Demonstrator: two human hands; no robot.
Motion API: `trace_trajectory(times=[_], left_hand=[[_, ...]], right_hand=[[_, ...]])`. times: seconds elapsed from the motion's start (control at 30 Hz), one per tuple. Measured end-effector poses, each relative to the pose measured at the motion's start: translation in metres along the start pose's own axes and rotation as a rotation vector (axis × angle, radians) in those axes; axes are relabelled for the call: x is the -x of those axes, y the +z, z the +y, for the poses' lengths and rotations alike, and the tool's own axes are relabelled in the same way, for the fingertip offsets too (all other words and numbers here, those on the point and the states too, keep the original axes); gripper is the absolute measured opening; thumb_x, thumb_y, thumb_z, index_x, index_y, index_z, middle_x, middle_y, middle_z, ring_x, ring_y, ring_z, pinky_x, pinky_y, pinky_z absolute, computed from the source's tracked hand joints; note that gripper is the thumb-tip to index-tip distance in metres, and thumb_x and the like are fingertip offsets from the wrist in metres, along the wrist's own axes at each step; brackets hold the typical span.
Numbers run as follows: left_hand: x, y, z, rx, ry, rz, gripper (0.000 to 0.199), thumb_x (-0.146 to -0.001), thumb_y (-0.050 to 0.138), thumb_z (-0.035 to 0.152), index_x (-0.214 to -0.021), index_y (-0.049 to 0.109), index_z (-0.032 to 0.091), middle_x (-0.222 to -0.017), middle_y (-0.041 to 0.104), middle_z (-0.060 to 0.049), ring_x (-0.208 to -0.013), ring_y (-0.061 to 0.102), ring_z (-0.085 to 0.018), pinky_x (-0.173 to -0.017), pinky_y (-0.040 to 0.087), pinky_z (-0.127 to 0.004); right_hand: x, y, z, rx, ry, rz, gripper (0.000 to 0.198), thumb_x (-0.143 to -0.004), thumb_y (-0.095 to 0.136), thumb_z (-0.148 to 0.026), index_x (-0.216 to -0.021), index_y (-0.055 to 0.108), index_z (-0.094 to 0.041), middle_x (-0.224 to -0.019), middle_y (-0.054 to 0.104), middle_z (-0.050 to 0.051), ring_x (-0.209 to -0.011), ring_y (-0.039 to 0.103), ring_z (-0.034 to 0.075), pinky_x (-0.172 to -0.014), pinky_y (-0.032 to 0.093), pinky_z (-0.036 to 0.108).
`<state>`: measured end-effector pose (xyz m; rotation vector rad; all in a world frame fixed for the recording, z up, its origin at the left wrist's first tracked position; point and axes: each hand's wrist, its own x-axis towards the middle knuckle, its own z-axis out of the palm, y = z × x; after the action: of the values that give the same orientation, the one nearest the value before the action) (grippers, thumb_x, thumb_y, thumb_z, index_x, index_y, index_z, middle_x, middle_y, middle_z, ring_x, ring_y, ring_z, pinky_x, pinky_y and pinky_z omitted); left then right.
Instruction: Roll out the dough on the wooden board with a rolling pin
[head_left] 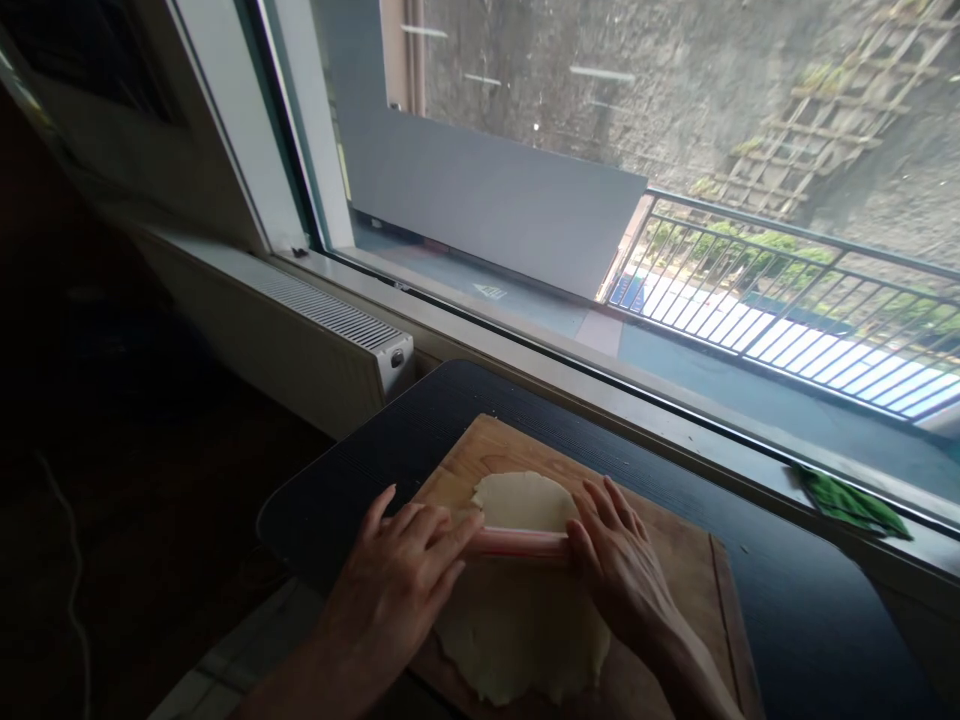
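A pale sheet of dough [521, 635] with ragged edges lies on a wooden cutting board [671, 560]. Across its upper part rests a pinkish, shiny rolling pin [521, 542], with dough showing on both sides of it. My left hand [409, 560] is over the pin's left end, thumb on the near side and fingers reaching across. At the right end, my right hand [619, 550] has its thumb against the pin and its fingers extended past it. Both palms face down and hide the pin's ends.
The board lies on a dark table [795, 600] with rounded corners. Beyond it are a window sill with a green cloth [851, 500] and a large window. A white radiator [330, 310] stands along the wall at left. A pale cable [75, 590] hangs at far left.
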<state>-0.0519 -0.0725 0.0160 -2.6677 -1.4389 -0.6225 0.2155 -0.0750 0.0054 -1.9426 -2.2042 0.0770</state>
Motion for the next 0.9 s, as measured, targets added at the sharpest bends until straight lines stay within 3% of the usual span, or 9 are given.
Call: trace_trajectory(times=[0.1,0.3,0.37,0.43,0.57,0.63,0.7,0.8,0.9], left_hand=[[-0.001,0.002,0.001,0.009,-0.007,-0.028,0.041,-0.087,0.049,0.023,-0.126,0.051,0.033,-0.101,0.063,-0.001,-0.095,0.056,-0.019,-0.105,0.021,-0.055],[-0.012,0.0,0.003,-0.006,-0.027,-0.051,0.032,-0.09,0.046,0.032,-0.119,0.057,0.029,-0.086,0.065,-0.001,-0.087,0.058,-0.019,-0.103,0.022,-0.058],[-0.01,-0.003,0.005,0.003,-0.035,-0.054,0.032,-0.09,0.046,0.032,-0.119,0.057,0.029,-0.085,0.064,0.0,-0.085,0.058,-0.019,-0.104,0.022,-0.057],[-0.005,-0.004,0.006,0.01,-0.041,-0.049,0.032,-0.089,0.047,0.03,-0.12,0.057,0.029,-0.084,0.064,0.0,-0.084,0.057,-0.018,-0.104,0.023,-0.056],[0.005,-0.003,0.009,0.022,-0.016,0.006,0.036,-0.086,0.052,0.026,-0.121,0.056,0.033,-0.088,0.062,0.001,-0.085,0.057,-0.017,-0.105,0.022,-0.055],[0.007,0.0,0.01,0.042,-0.002,0.044,0.036,-0.085,0.052,0.026,-0.12,0.056,0.035,-0.093,0.062,0.0,-0.088,0.056,-0.017,-0.106,0.021,-0.054],[0.007,0.003,0.011,0.063,-0.003,0.059,0.035,-0.085,0.052,0.027,-0.119,0.057,0.035,-0.094,0.062,0.001,-0.088,0.056,-0.017,-0.106,0.021,-0.054],[0.004,0.004,0.013,0.059,-0.011,0.034,0.033,-0.086,0.053,0.03,-0.118,0.058,0.033,-0.089,0.063,0.001,-0.086,0.056,-0.017,-0.106,0.021,-0.055],[0.002,0.001,0.011,0.025,-0.01,0.001,0.03,-0.088,0.051,0.031,-0.116,0.059,0.03,-0.085,0.064,0.001,-0.086,0.056,-0.018,-0.106,0.021,-0.055]], right_hand=[[0.002,-0.001,-0.002,0.017,0.031,0.01,0.046,-0.095,0.023,-0.043,-0.128,0.051,-0.025,-0.141,0.042,0.003,-0.139,0.015,0.025,-0.109,0.024,0.045],[-0.103,-0.001,-0.011,-0.029,0.12,-0.147,0.056,-0.094,0.02,-0.052,-0.135,0.044,-0.022,-0.146,0.033,0.007,-0.139,0.016,0.026,-0.108,0.019,0.048],[-0.115,-0.002,-0.014,-0.035,0.114,-0.134,0.059,-0.094,0.021,-0.053,-0.138,0.039,-0.019,-0.149,0.028,0.009,-0.139,0.013,0.026,-0.109,0.018,0.046],[-0.098,-0.001,-0.014,-0.035,0.096,-0.08,0.058,-0.095,0.02,-0.052,-0.139,0.038,-0.019,-0.15,0.027,0.008,-0.14,0.011,0.026,-0.11,0.019,0.046],[-0.005,0.006,-0.002,-0.001,0.013,0.018,0.054,-0.095,0.023,-0.046,-0.139,0.038,-0.019,-0.15,0.027,0.005,-0.141,0.007,0.025,-0.111,0.022,0.047],[0.038,0.01,0.004,-0.001,0.001,0.043,0.055,-0.095,0.026,-0.044,-0.143,0.031,-0.016,-0.15,0.026,0.006,-0.14,0.009,0.024,-0.109,0.027,0.045],[0.056,0.013,0.005,0.017,0.029,0.053,0.058,-0.095,0.026,-0.045,-0.144,0.028,-0.013,-0.15,0.026,0.009,-0.14,0.011,0.025,-0.109,0.028,0.046],[0.026,0.011,0.001,0.04,0.083,0.023,0.058,-0.095,0.022,-0.047,-0.139,0.038,-0.012,-0.149,0.026,0.01,-0.14,0.01,0.025,-0.112,0.018,0.047],[-0.048,0.003,-0.009,-0.019,0.138,-0.046,0.058,-0.096,0.015,-0.049,-0.138,0.041,-0.019,-0.15,0.027,0.008,-0.14,0.011,0.023,-0.112,0.015,0.045]])
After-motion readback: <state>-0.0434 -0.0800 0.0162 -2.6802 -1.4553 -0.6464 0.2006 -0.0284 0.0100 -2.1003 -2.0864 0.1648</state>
